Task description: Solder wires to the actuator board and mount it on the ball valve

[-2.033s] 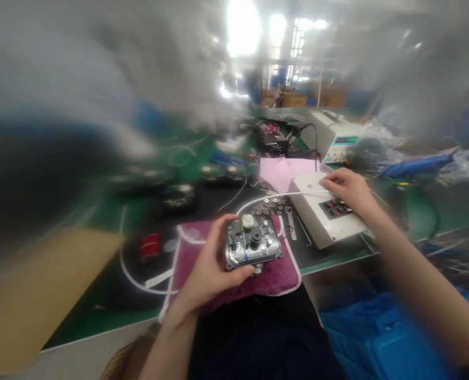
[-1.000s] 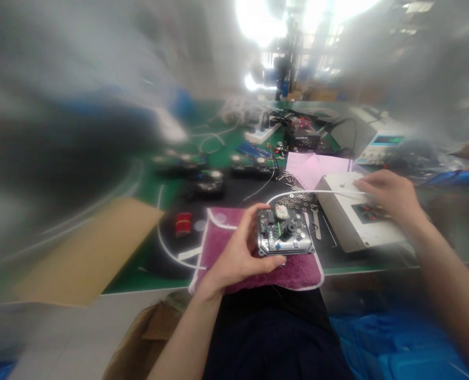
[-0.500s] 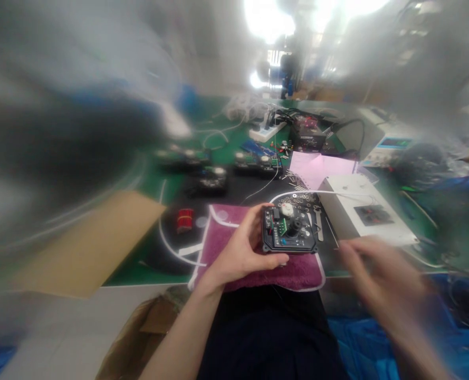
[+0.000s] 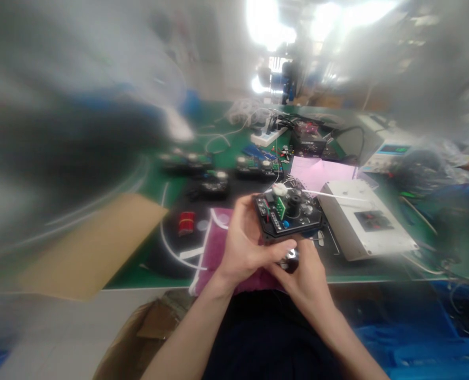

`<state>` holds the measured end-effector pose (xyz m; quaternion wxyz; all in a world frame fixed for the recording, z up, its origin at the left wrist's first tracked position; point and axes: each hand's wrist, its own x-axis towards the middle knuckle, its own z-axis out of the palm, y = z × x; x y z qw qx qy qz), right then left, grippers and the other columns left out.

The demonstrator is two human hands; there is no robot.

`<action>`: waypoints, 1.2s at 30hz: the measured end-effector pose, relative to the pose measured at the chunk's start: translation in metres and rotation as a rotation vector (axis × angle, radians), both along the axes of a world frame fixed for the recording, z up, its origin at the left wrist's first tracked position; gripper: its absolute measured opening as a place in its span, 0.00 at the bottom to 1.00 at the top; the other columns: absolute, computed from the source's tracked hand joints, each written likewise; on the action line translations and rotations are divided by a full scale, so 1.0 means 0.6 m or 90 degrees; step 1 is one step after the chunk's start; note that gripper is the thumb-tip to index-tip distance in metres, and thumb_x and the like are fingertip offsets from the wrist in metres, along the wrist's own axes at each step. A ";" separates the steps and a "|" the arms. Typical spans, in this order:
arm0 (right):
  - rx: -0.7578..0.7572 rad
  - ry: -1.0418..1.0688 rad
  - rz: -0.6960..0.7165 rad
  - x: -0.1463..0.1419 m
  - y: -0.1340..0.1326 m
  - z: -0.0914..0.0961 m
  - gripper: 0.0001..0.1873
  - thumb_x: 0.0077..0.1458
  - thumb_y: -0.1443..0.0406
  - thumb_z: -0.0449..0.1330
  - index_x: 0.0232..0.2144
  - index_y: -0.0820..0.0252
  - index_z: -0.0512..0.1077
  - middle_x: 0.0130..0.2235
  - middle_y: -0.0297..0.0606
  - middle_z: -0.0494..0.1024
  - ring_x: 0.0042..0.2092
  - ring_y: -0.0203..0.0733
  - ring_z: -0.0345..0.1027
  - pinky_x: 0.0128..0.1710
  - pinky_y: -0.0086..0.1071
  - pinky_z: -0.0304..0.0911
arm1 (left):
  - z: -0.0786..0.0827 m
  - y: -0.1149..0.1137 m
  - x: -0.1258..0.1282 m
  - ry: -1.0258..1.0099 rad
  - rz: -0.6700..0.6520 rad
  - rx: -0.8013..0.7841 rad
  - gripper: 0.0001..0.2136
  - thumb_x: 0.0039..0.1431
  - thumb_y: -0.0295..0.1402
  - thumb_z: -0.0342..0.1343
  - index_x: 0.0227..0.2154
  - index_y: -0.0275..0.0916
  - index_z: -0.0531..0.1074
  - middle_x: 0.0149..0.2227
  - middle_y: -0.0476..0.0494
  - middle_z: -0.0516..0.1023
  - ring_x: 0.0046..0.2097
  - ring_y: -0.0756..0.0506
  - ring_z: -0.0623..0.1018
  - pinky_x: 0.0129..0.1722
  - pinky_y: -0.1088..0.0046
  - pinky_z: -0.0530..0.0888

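My left hand (image 4: 245, 244) grips a black electronic module (image 4: 287, 214) with a green terminal block and a round black part on top, held tilted above a purple towel (image 4: 216, 244). My right hand (image 4: 303, 277) is closed just under the module's near edge, fingers pinched on a small dark part that I cannot make out. Both hands meet above the table's front edge.
A white box (image 4: 366, 224) with a dark panel stands right of the module, a pink sheet (image 4: 321, 173) behind it. Several similar modules (image 4: 214, 184) lie further back. A red spool (image 4: 185, 222) and a cardboard sheet (image 4: 95, 248) lie left. Blue bins (image 4: 428, 351) sit lower right.
My right hand left the white box and came in under the module. My left hand lifted and tilted the module off the towel.
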<state>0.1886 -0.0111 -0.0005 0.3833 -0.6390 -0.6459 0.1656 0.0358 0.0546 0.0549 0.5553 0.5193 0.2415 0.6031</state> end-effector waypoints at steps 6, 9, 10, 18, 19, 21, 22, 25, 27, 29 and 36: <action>0.033 -0.017 0.019 0.010 0.016 0.006 0.25 0.58 0.56 0.69 0.55 0.56 0.72 0.48 0.43 0.80 0.50 0.54 0.75 0.52 0.48 0.71 | 0.012 0.011 -0.033 -0.018 -0.046 -0.033 0.35 0.49 0.32 0.78 0.60 0.41 0.70 0.57 0.39 0.81 0.58 0.36 0.81 0.57 0.64 0.79; 0.030 0.003 0.027 0.024 0.014 0.010 0.26 0.58 0.57 0.70 0.56 0.54 0.71 0.49 0.40 0.80 0.48 0.49 0.76 0.49 0.42 0.72 | -0.011 0.008 -0.056 0.000 -0.105 -0.095 0.37 0.48 0.33 0.78 0.62 0.41 0.72 0.60 0.38 0.80 0.61 0.33 0.80 0.58 0.62 0.78; 0.033 0.009 0.020 0.029 0.010 0.011 0.26 0.57 0.58 0.70 0.57 0.54 0.71 0.49 0.39 0.80 0.48 0.48 0.76 0.49 0.40 0.72 | -0.019 0.006 -0.063 0.001 -0.114 -0.108 0.38 0.48 0.33 0.78 0.62 0.42 0.72 0.61 0.38 0.80 0.62 0.33 0.79 0.59 0.63 0.78; 0.048 -0.016 -0.200 0.090 0.008 0.037 0.32 0.51 0.53 0.73 0.57 0.51 0.73 0.52 0.39 0.81 0.50 0.49 0.77 0.49 0.41 0.72 | -0.040 -0.010 -0.096 0.032 -0.227 -0.175 0.43 0.50 0.31 0.77 0.69 0.47 0.66 0.69 0.39 0.73 0.65 0.34 0.77 0.62 0.66 0.76; 0.051 -0.015 -0.209 0.095 0.015 0.038 0.33 0.51 0.52 0.74 0.58 0.51 0.73 0.52 0.39 0.81 0.51 0.49 0.76 0.51 0.42 0.72 | -0.041 -0.010 -0.097 0.035 -0.241 -0.188 0.43 0.50 0.31 0.77 0.69 0.47 0.65 0.68 0.38 0.73 0.65 0.34 0.77 0.61 0.66 0.76; 0.051 -0.004 -0.214 0.103 0.030 0.036 0.34 0.52 0.51 0.74 0.58 0.51 0.74 0.53 0.39 0.81 0.52 0.50 0.76 0.53 0.43 0.71 | -0.043 -0.013 -0.097 0.034 -0.259 -0.211 0.45 0.49 0.30 0.77 0.69 0.49 0.65 0.67 0.38 0.74 0.63 0.34 0.78 0.59 0.65 0.77; 0.049 0.004 -0.215 0.105 0.038 0.033 0.34 0.51 0.51 0.74 0.58 0.52 0.74 0.54 0.40 0.81 0.53 0.51 0.76 0.54 0.44 0.71 | -0.044 -0.015 -0.097 0.031 -0.268 -0.220 0.45 0.48 0.30 0.78 0.69 0.49 0.64 0.67 0.38 0.75 0.63 0.34 0.79 0.58 0.65 0.78; 0.047 0.023 -0.229 0.108 0.056 0.021 0.35 0.52 0.49 0.74 0.58 0.54 0.74 0.55 0.43 0.81 0.54 0.53 0.76 0.54 0.46 0.71 | -0.047 -0.025 -0.094 -0.003 -0.288 -0.257 0.43 0.50 0.33 0.77 0.69 0.48 0.66 0.66 0.36 0.76 0.63 0.33 0.79 0.59 0.62 0.77; 0.039 0.029 -0.234 0.107 0.065 0.014 0.35 0.53 0.48 0.73 0.59 0.54 0.73 0.56 0.44 0.80 0.54 0.55 0.76 0.55 0.49 0.71 | -0.047 -0.031 -0.089 -0.051 -0.286 -0.311 0.35 0.57 0.40 0.73 0.66 0.44 0.70 0.63 0.35 0.78 0.62 0.32 0.80 0.59 0.59 0.77; 0.024 0.015 -0.233 0.105 0.069 0.012 0.37 0.55 0.49 0.72 0.62 0.54 0.71 0.58 0.46 0.79 0.56 0.57 0.75 0.57 0.53 0.70 | -0.045 -0.036 -0.079 -0.104 -0.276 -0.397 0.26 0.65 0.49 0.65 0.61 0.41 0.76 0.58 0.35 0.83 0.59 0.32 0.82 0.57 0.57 0.79; 0.189 -0.107 -0.178 0.069 -0.004 0.039 0.36 0.62 0.54 0.69 0.67 0.59 0.66 0.65 0.52 0.71 0.68 0.58 0.64 0.70 0.55 0.59 | -0.035 -0.038 -0.050 -0.273 -0.362 -0.559 0.28 0.70 0.59 0.51 0.50 0.39 0.82 0.44 0.37 0.88 0.43 0.36 0.87 0.38 0.61 0.83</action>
